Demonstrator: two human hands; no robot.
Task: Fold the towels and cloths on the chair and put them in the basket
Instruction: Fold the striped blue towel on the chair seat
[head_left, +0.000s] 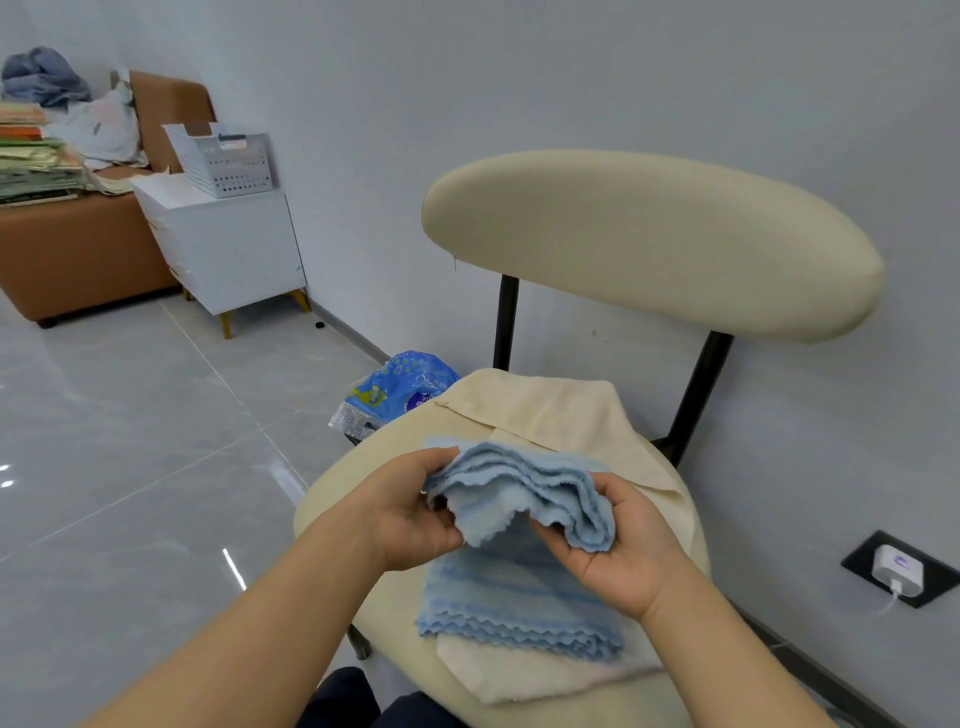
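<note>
Left hand (410, 512), right hand (623, 556): scalloped pale-blue cloth (524, 480)

Open floor (130, 441) lies left of the chair (332, 499), up to the basket (228, 161) on the cabinet (234, 244). A blue packet (405, 389) sits by the seat's left edge. The backrest (649, 239) and wall (675, 78) close the far side; a cream towel (545, 410) and blue cloth (514, 587) cover the seat.

A folded blue cloth (511, 597) partly hides a white towel (545, 673).
</note>
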